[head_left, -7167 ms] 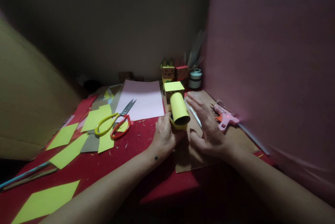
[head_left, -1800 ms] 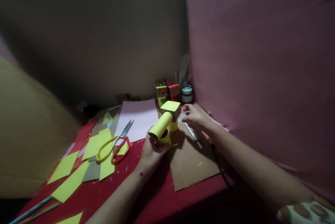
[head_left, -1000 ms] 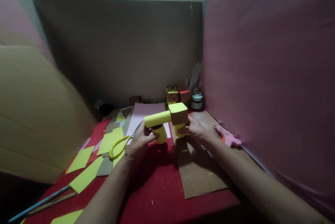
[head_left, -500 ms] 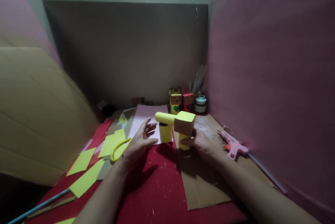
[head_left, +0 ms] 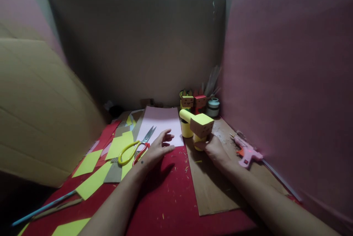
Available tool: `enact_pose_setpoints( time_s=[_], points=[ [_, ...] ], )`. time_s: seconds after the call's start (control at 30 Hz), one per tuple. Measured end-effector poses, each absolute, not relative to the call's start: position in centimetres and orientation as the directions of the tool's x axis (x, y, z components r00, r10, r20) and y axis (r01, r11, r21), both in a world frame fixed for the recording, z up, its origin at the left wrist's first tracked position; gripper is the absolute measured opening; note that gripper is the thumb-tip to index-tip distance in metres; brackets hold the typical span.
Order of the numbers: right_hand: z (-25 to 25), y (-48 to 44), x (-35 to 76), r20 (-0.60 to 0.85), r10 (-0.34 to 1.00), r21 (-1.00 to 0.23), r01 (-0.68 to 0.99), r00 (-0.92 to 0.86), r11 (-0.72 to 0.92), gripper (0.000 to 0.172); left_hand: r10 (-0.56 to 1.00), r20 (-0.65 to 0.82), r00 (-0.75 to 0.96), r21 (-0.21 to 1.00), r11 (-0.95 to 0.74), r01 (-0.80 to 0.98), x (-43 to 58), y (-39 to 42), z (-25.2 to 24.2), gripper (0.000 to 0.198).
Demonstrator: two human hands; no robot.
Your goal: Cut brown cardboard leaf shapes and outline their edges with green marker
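Note:
My right hand [head_left: 215,148] is closed around the lower yellow tube of a papercraft figure [head_left: 203,125], whose boxy head has a yellow top and brown cardboard sides with small marks. A yellow paper roll [head_left: 186,115] sticks out to the left behind the head. Just beyond it stands a short yellow paper cylinder [head_left: 187,129] with a dark open top. My left hand [head_left: 160,147] hovers with fingers apart and holds nothing, near the front edge of a pale pink sheet [head_left: 161,118]. Left of that hand lie scissors [head_left: 138,147] with one yellow and one red handle.
Yellow paper pieces [head_left: 92,184] and red scraps cover the left side. On the right, a pink glue gun [head_left: 248,151] lies by a cardboard sheet [head_left: 212,192]. Finished-looking yellow [head_left: 187,102] and red figures [head_left: 200,103] and a pale blue jar [head_left: 213,107] stand behind.
My right hand has shifted slightly right with the figure, whose head has turned. My left hand has also moved right, uncovering the scissors' blades and red handle.

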State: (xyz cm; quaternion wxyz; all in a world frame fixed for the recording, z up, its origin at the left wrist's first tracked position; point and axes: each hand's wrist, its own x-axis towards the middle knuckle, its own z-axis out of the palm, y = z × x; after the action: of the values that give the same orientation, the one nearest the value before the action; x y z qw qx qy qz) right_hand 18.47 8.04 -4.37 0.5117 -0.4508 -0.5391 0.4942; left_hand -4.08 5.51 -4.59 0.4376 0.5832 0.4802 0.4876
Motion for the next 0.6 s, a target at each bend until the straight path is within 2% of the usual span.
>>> enact_pose_setpoints(
  time_s=[0.13,0.27,0.37,0.5,0.6],
  points=[
    [-4.2,7.3,18.6,0.063,0.984,-0.998,0.002,-0.164,0.064,0.014,0.990,0.123,0.063,0.985,-0.130,0.116,-3.4,5.9,-5.1,0.034],
    [-4.6,6.9,19.8,-0.010,0.976,-1.000,0.003,-0.218,-0.010,0.025,0.992,0.128,0.015,0.989,-0.128,0.068,-2.5,6.4,-4.9,0.035],
    [-4.6,8.0,21.2,-0.061,0.982,-0.997,-0.026,-0.177,-0.067,0.029,0.991,0.131,-0.041,0.991,-0.131,-0.004,-1.6,7.1,-4.5,0.035],
    [-2.7,11.5,21.8,0.008,0.994,-0.993,-0.115,-0.110,-0.005,0.032,0.989,0.086,-0.120,0.983,-0.103,-0.149,0.2,8.6,-4.0,0.036],
    [-1.1,13.9,20.7,0.029,0.981,-0.989,-0.147,-0.192,0.000,0.033,0.985,0.046,-0.164,0.958,-0.090,-0.273,1.8,9.7,-3.8,0.034]
  ],
)
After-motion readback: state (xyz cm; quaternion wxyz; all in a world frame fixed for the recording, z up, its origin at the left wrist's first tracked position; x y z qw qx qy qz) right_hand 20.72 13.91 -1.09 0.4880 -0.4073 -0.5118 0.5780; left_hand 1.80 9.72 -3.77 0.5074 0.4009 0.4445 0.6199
